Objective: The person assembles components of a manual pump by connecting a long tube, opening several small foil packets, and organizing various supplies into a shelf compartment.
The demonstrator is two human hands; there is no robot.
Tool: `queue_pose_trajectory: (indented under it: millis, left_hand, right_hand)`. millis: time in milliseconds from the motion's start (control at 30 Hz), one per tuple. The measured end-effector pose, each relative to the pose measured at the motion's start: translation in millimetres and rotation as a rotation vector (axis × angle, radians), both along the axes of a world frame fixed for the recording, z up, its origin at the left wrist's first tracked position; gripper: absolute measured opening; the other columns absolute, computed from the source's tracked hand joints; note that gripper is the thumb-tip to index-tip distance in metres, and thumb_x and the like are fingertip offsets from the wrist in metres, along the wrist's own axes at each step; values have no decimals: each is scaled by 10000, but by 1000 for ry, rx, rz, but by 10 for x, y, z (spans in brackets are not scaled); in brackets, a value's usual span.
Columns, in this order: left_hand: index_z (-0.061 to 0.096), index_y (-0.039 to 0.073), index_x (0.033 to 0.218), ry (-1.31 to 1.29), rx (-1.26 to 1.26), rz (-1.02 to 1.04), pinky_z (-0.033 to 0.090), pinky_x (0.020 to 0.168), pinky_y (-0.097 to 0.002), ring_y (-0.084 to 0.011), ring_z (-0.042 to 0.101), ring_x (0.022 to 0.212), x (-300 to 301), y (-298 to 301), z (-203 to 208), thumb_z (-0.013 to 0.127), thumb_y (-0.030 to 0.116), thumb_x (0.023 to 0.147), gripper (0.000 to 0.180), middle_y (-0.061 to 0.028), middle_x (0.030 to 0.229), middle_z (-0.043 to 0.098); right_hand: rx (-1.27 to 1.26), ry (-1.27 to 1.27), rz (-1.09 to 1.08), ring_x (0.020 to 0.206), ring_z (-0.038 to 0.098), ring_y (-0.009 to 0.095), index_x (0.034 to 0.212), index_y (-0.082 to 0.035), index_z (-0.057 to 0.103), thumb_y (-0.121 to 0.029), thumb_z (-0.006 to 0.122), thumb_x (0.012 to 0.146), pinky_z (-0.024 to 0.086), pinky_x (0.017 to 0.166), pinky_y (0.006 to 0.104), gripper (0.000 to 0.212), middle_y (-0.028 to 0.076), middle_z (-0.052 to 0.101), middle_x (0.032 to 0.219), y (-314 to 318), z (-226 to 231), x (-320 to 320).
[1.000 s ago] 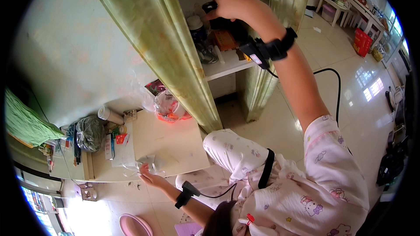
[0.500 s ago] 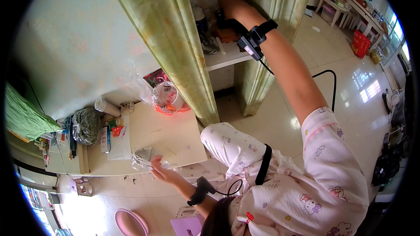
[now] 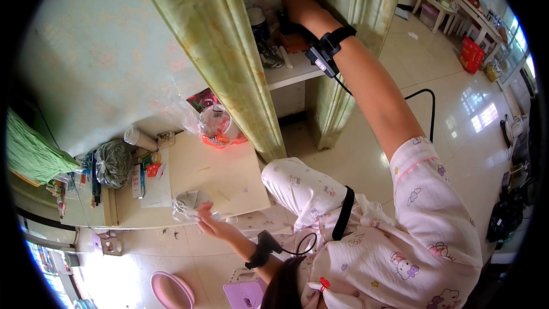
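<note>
My right arm reaches up into a curtained shelf, with my right hand at its back wall, above a reddish-brown box. The fingers are turned away and hidden, so what they touch does not show. My left hand is low at the desk's front edge, its fingers bent against a white bundle with loose cords. White strands show on both sides of the fingers, which appear closed on it. Beside the box on the shelf are a white-lidded jar and a white stick-like piece.
Green curtains hang on either side of the shelf. On the desk are a clear and red plastic bag, a paper roll and a dark bagged bundle. A pink basin and purple stool stand below.
The view has shifted very slightly. My right hand stays inside the shelf and my left hand stays by the white bundle, with little visible movement.
</note>
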State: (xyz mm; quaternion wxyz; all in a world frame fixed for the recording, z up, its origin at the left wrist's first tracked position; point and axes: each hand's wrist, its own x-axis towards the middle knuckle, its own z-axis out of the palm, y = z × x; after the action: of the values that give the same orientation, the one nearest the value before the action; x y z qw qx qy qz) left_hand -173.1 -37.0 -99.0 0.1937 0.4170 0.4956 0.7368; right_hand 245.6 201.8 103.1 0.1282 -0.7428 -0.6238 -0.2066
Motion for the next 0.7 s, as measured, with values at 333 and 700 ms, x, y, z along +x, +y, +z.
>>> queue_pose_trajectory:
  millis: [333,700]
  left_hand:
    - [498,6,738,36,-7,-109,379,682,-296,-162,468,692,54,-57,117,393,171,905,257,-77,731,542]
    - [535,-38,748,389,-589,-825,411,578,-321,-216,524,590,328,-265,509,484,78,832,152,-121,639,555]
  right_hand:
    - [203,6,18,907,593,348,1021,-35,583,-44,548,780,512,746,405,244,184,560,1003,-599,238,-293]
    - [248,415,1103,1093,514,209,1067,-137,602,-64,636,721,352,966,450,355,56,559,1109,-2553,-775,-1957]
